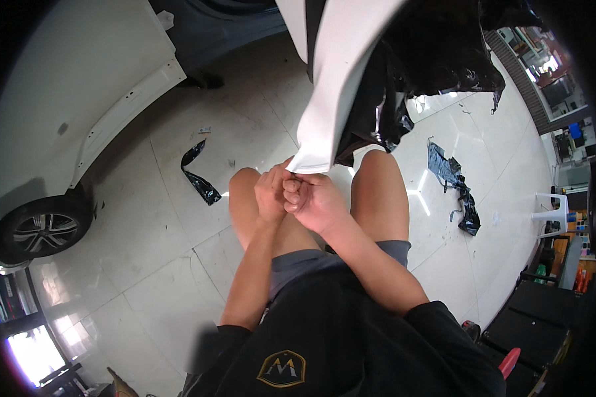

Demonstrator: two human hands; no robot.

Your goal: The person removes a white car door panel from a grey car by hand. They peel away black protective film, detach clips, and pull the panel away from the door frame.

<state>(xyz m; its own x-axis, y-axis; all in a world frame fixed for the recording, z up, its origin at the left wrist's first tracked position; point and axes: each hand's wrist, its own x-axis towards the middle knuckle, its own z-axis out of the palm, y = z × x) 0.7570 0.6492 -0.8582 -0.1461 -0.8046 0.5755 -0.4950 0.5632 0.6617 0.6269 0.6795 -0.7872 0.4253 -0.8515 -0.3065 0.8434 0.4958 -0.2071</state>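
A white, curved car body panel (338, 86) hangs down from the top of the view, narrowing to a lower corner between my knees. At that corner my left hand (270, 192) is closed, its fingers bent against the panel's edge. My right hand (313, 200) meets it just below the rim, fingers curled in and palm side partly up. Both hands touch each other and the panel's lower edge; whatever is pinched between the fingers is hidden. Glossy black plastic film (437, 59) drapes loosely from the panel's right side, crumpled at its lower end.
To the left stands a pale car body with a wheel (43, 228). Strips of black film lie on the tiled floor, one on the left (198, 175) and a crumpled one on the right (460, 192). Farther right are a white plastic stool (553, 213) and a black case (536, 308).
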